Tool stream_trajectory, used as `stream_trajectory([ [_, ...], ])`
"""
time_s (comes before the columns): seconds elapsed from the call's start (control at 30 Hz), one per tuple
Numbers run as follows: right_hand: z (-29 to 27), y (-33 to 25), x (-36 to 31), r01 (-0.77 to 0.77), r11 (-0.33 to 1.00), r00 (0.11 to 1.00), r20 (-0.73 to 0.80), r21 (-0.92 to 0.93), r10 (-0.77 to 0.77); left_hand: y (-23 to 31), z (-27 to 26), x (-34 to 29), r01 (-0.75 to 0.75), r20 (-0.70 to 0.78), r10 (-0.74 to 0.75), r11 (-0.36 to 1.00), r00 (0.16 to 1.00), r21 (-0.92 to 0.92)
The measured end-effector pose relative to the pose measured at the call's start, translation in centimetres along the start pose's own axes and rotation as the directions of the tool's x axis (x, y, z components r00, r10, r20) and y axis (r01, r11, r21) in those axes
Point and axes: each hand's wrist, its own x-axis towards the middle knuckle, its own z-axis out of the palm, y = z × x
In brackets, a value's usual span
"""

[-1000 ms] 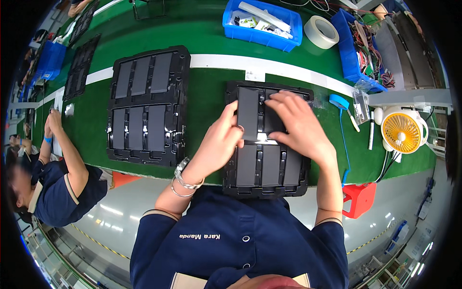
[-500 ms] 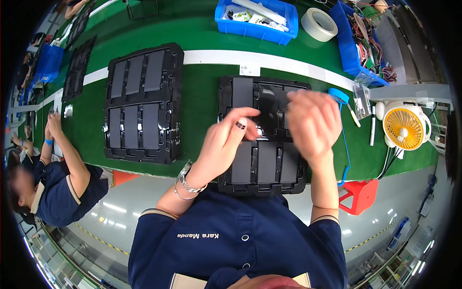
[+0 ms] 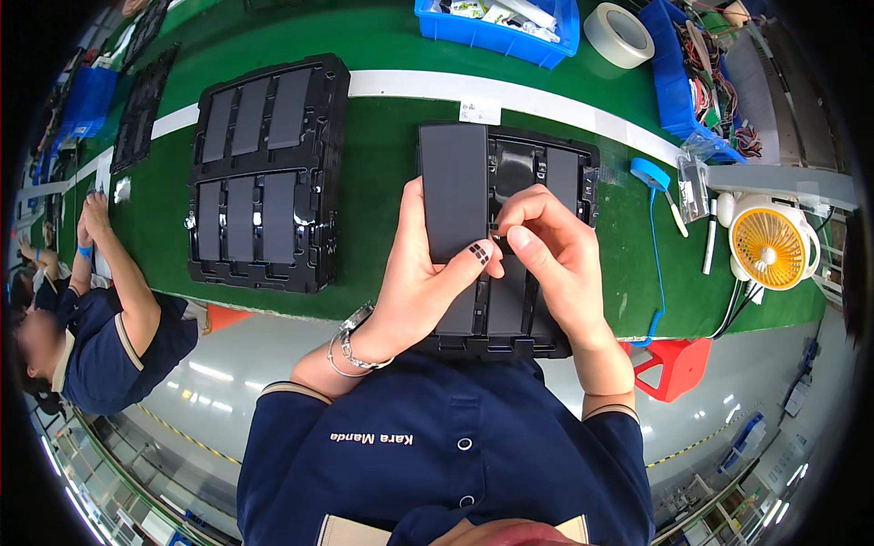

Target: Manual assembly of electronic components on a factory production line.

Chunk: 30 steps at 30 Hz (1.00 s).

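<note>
A flat dark-grey rectangular block (image 3: 454,187) is raised over the near black plastic tray (image 3: 516,159). My left hand (image 3: 423,278) is closed round its lower part, with the thumb lying across the front. At the block's right edge, my right hand (image 3: 557,259) has its thumb and forefinger brought together in a pinch. Whatever is between those fingertips is too small to make out. More grey blocks lie in the tray's slots below and to the right of my hands. One glossy black slot shows at the tray's top middle.
A second tray of grey blocks (image 3: 264,173) stands to the left. Blue bins (image 3: 510,41), a tape roll (image 3: 619,36) and a yellow-and-white fan (image 3: 767,248) line the far and right sides. A coiled blue cord (image 3: 654,246) hangs over the front edge. A co-worker (image 3: 109,318) sits at far left.
My left hand has lifted the grey block from the tray's upper left. My right hand has come left and down to the block's edge, fingers now pinched.
</note>
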Motion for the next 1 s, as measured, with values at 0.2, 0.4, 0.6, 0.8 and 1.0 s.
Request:
stream_trajectory([
  [0.2, 0.5, -0.3, 0.0, -0.039, 0.998, 0.999, -0.006, 0.05, 0.039, -0.6, 0.3, 0.1, -0.019, 0.003, 0.019, 1.0, 1.0, 0.023],
  [0.4, 0.8, -0.3, -0.1, 0.143, 0.948, 0.987, -0.033, -0.284, -0.158, -2.0, 0.3, 0.3, -0.176, -0.022, 0.192, 0.934, 0.981, 0.31],
  [0.6, 0.5, -0.1, -0.2, 0.026, 1.0, 0.999, -0.029, -0.001, -0.026, -1.6, 0.6, 0.0, -0.126, -0.026, 0.138, 0.957, 0.99, 0.26],
  [0.8, 0.0, 0.2, -0.1, -0.025, 0.994, 0.999, 0.038, 0.109, 0.021, -1.6, 0.8, -0.2, -0.047, -0.052, 0.052, 0.993, 0.997, 0.11],
  [1.0, 0.0, 0.5, -0.2, 0.022, 0.999, 1.0, 0.013, 0.041, -0.022, -1.8, 0.8, 0.0, -0.051, -0.033, 0.056, 0.99, 0.998, 0.128],
])
